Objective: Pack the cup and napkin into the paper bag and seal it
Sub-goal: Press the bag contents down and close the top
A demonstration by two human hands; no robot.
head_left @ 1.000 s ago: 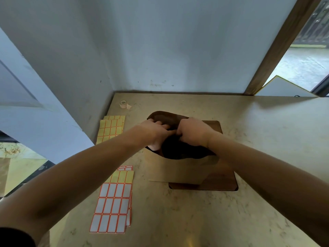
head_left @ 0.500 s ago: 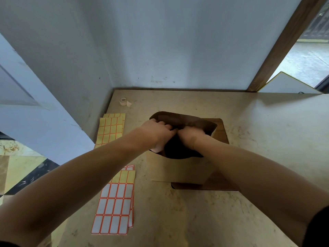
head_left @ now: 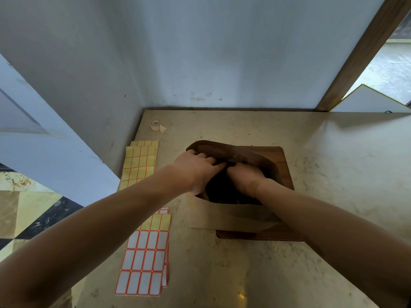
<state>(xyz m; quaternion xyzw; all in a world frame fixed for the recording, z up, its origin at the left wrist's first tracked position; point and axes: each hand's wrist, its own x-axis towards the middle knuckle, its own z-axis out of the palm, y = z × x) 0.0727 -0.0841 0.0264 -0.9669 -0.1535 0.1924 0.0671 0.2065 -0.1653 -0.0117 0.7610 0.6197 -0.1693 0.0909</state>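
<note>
A brown paper bag [head_left: 231,216] stands open on a dark wooden board [head_left: 283,160] on the beige table [head_left: 333,163], its mouth wide and its inside dark. Both hands are down in that mouth. The left hand [head_left: 195,168] lies over the left part of the opening, knuckles up, its fingers curled downward past the far rim; the right hand [head_left: 244,177] is just beside it, touching it at the fingertips, bent over and reaching deeper into the bag. Whether either hand is clenched on anything I cannot tell — the fingertips are lost in the shadow inside. The far rim of the bag folds a little toward the hands. Neither cup nor napkin can be made out; the bag's inside is too dark to say what it holds. To the left of the bag lie sheets of orange-bordered labels — a yellow sheet [head_left: 139,164] near the wall and a white sheet [head_left: 144,261] nearer the person, with yellow ones sticking out beneath it. A small roll of tape [head_left: 155,124] sits near the table's far left corner, well apart from the bag
</note>
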